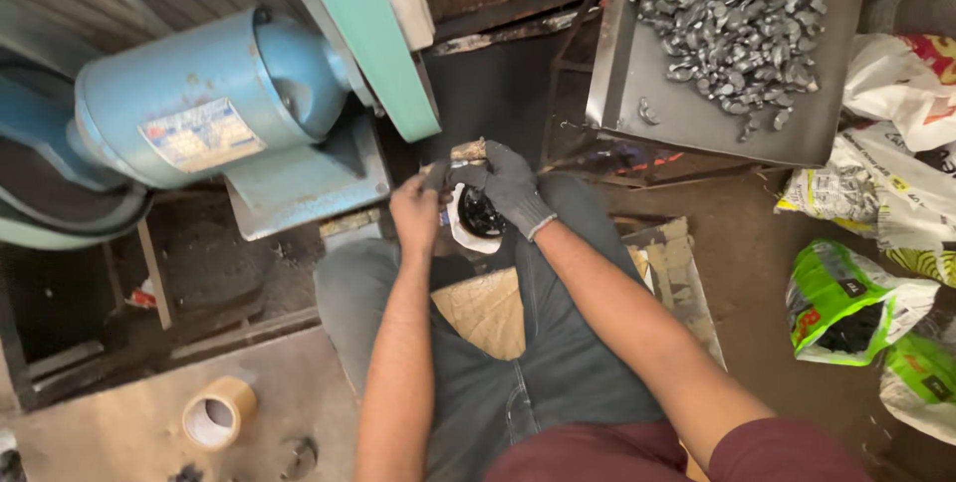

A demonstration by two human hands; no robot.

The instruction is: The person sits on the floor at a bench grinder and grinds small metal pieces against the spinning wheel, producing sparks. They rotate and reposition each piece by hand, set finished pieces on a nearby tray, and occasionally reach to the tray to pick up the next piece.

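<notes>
My right hand [510,186] wears a dark grey work glove and is closed around a small object just in front of the green machine arm [368,34]. My left hand [415,211] is bare and pinches the same object from the left side. Below both hands sits a small white cup [468,228] with dark contents, resting between my knees. What the fingers grip is mostly hidden; only a small brownish tip shows above them. A piece of cardboard [488,311] lies on my lap.
A blue electric motor [209,104] fills the upper left. A dark metal tray [697,114] holds several small shiny metal parts [732,14] at upper right. Plastic bags [856,303] lie at right. A tape roll [217,412] sits on a board at lower left.
</notes>
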